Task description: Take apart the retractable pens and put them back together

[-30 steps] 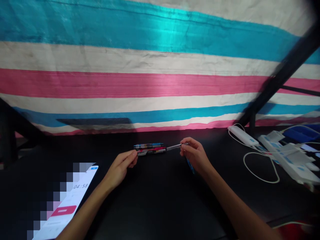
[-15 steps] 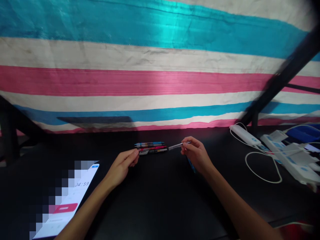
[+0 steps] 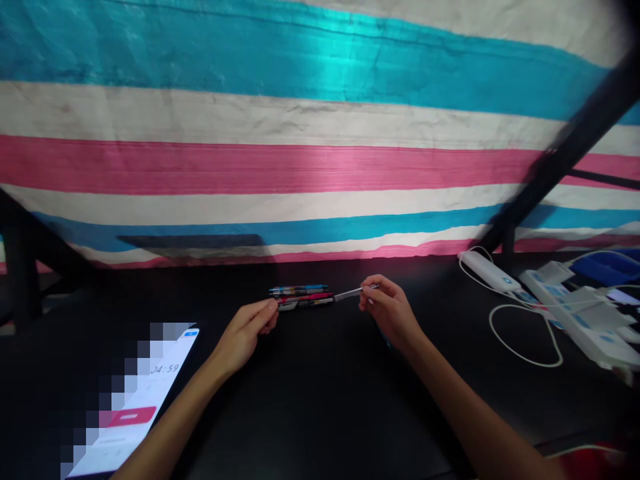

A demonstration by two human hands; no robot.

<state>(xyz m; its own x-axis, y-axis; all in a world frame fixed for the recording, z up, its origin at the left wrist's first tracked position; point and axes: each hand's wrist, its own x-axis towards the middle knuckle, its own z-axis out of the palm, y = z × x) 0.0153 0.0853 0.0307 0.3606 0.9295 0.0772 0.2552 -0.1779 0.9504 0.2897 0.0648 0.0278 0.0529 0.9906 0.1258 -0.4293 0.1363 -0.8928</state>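
Note:
My left hand (image 3: 253, 327) is closed, its thumb and fingers pinching the left end of a black-and-white pen (image 3: 305, 304). Just behind that pen lie a red pen (image 3: 320, 296) and a couple of blue and dark pens (image 3: 300, 289), side by side. My right hand (image 3: 385, 303) pinches a slim translucent grey rod (image 3: 347, 294), which looks like a pen refill. Its left tip is close to the right end of the black-and-white pen; whether they touch I cannot tell. Something small and blue (image 3: 385, 339) is mostly hidden beside my right wrist.
A lit phone (image 3: 173, 383) lies on the black table (image 3: 310, 400) at the left, partly blurred out. White power strips (image 3: 575, 313) with plugs and a looped cable (image 3: 525, 365) occupy the right. Behind hangs a striped sheet (image 3: 300, 167), with dark slanting bars (image 3: 565, 153) at the sides.
My right hand has shifted slightly left, bringing the rod's tip closer to the right end of the black-and-white pen. The left hand has stayed almost still.

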